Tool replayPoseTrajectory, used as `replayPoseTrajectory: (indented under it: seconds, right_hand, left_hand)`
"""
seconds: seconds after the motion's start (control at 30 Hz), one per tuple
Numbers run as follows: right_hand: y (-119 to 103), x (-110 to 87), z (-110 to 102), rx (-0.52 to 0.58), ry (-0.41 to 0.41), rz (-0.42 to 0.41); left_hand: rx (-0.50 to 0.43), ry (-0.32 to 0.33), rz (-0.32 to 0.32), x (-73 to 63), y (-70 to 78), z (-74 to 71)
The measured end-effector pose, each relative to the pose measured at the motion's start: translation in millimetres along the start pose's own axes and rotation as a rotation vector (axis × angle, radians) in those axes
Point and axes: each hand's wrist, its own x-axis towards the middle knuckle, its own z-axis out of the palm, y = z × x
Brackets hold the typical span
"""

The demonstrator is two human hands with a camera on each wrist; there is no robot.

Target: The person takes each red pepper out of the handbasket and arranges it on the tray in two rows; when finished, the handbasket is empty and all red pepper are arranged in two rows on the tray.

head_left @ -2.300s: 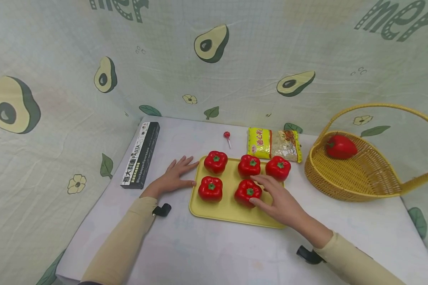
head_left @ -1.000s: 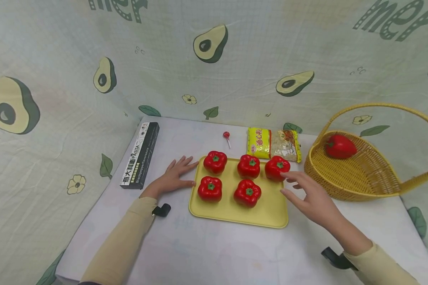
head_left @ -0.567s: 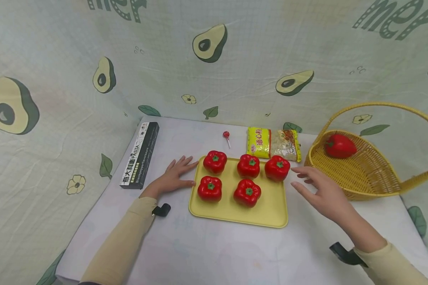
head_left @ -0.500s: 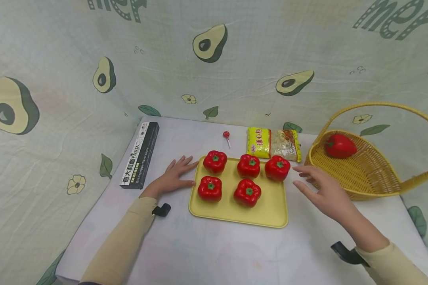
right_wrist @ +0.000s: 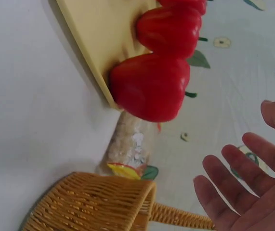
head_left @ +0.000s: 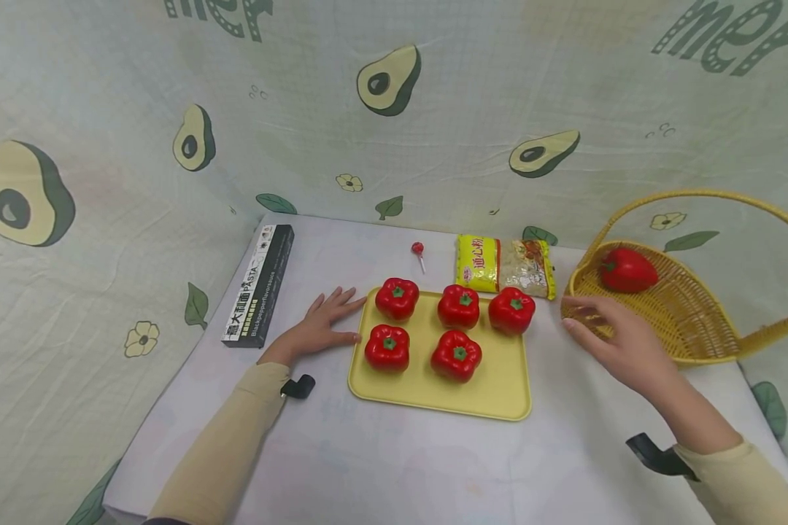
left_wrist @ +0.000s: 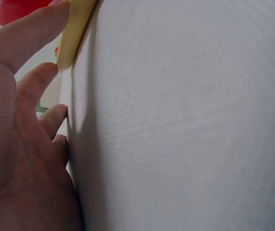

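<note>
My left hand (head_left: 318,326) lies spread at the left edge of a yellow tray (head_left: 499,401), with its thumb and a fingertip right at the rim. In the left wrist view its fingers (left_wrist: 36,79) are extended along that rim. Several red bell peppers with green stems stand on the tray, among them a front right pepper (head_left: 456,357) and a back right pepper (head_left: 512,311). To the right of the tray, my right hand (head_left: 627,346) holds nothing, its fingers loosely bent and overlapping the near left side of a yellow wicker basket (head_left: 702,313). Another red pepper (head_left: 628,270) lies inside the basket.
A black and white pasta box (head_left: 258,286) lies at the table's left. Behind the tray are a red lollipop (head_left: 418,251) and a yellow pasta bag (head_left: 505,266). The basket's tall handle (head_left: 716,194) arches up at the right.
My right hand has moved away from the front right pepper, past the back right pepper, rightward to the basket. The peppers stay on the tray. My left hand has not moved.
</note>
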Motion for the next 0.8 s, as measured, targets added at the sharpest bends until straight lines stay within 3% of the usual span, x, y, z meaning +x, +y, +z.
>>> replayPoseTrajectory:
  seconds: [0.5, 0.8]
  right_hand:
    - [29, 16.2, -18, -0.048, 0.040, 0.098]
    - [49, 28.3, -27, -0.045, 0.017, 0.206]
  left_hand:
    - [-0.003, 0.008, 0.001, -1.1, 0.2, 0.1]
    - [-0.011, 0.008, 0.001, -2.0, 4.4, -0.6]
